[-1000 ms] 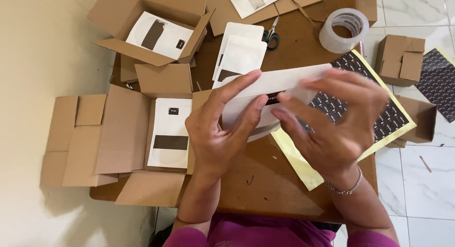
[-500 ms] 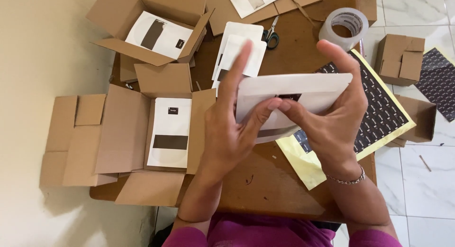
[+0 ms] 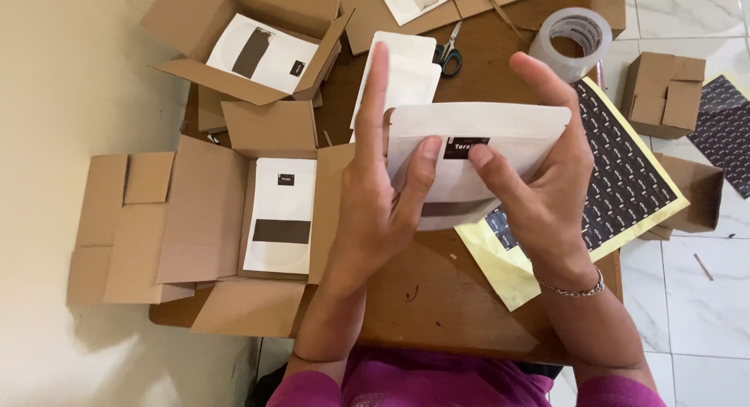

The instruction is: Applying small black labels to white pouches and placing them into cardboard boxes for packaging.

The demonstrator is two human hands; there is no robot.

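Head view: we are looking down at a brown wooden table (image 3: pixel 461 313), smooth and flat, with a few small scuffs near its front edge. To our left an open cardboard box (image 3: pixel 195 219) is lying with its matte brown flaps spread wide, and a flat white pouch with a dark band (image 3: pixel 281 215) is resting inside it. A second open cardboard box (image 3: pixel 234 32) is sitting further back, holding another white pouch with a dark strip. To our right a yellow backing sheet covered in rows of small dark stickers (image 3: pixel 625 180) is lying across the table's edge, glossy and rectangular. A small closed cardboard carton (image 3: pixel 664 94) is sitting beyond it on the pale tiled floor (image 3: pixel 703 321). A roll of clear tape (image 3: pixel 574 40), round and shiny, is standing at the back, and a pair of scissors with blue handles (image 3: pixel 448 54) is lying near a stack of white pouches (image 3: pixel 398 71).

We are holding a white paper pouch (image 3: pixel 500 137), flat and smooth with a small dark label, raised above the middle of the table. Our left hand (image 3: pixel 379 212) is half closed on the pouch's left edge, index finger pointing straight up, thumb pressing its face. Our right hand (image 3: pixel 539 180) is curling round the right edge, thumb touching beside the label.
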